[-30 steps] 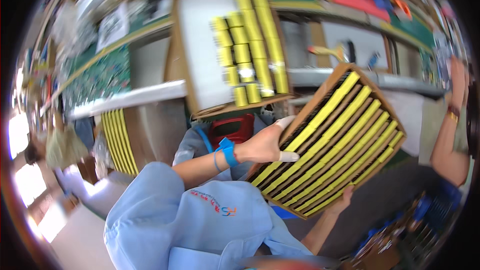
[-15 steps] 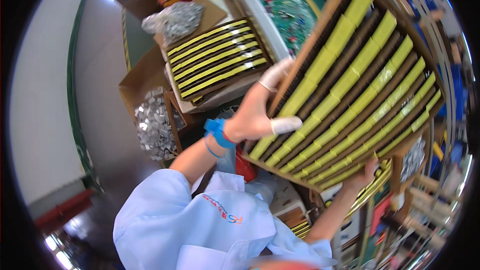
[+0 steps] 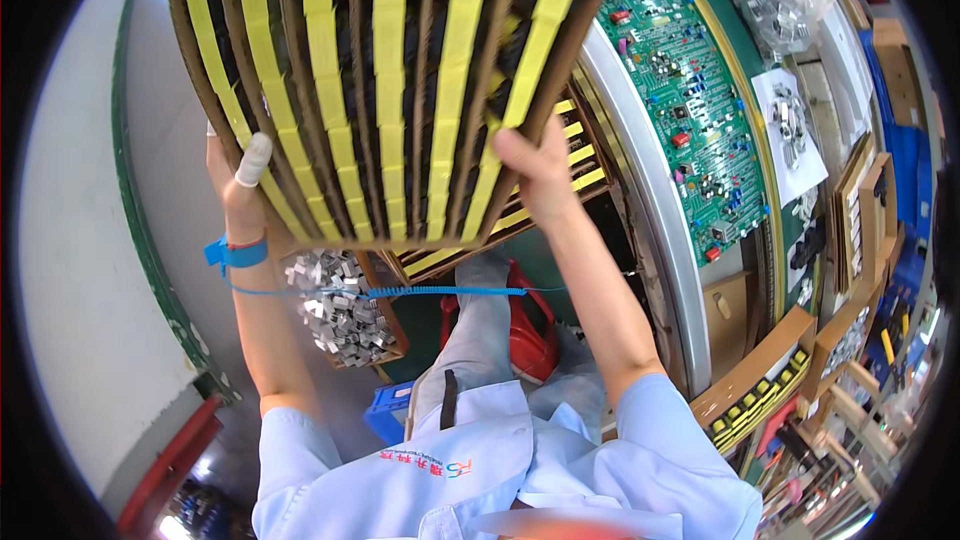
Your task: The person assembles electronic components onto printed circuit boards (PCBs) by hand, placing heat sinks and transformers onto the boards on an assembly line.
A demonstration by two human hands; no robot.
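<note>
Between my two hands is a cardboard tray (image 3: pixel 570 55) packed with dark parts (image 3: pixel 395 90) in rows, each row topped with a yellow strip. My left hand (image 3: pixel 240 185), with white finger cots and a blue wrist strap (image 3: pixel 237 254), grips its left edge, thumb over the rim. On the near right corner, my right hand (image 3: pixel 540 175) has its thumb on top; its other fingers are mostly hidden. Underneath, a similar tray of yellow-topped rows (image 3: pixel 590 179) is partly covered by the held one.
A box of silver metal pieces (image 3: pixel 345 325) stands below my left hand. A blue coiled cord (image 3: pixel 445 291) runs across my legs. To the right, a metal rail (image 3: pixel 655 220) borders a line of green circuit boards (image 3: pixel 685 90). A box of yellow-topped parts (image 3: pixel 765 395) sits at lower right.
The tray has swung from the right over to the left and turned, its rows now running away from me. Both hands still hold it; the right one has moved up its right side.
</note>
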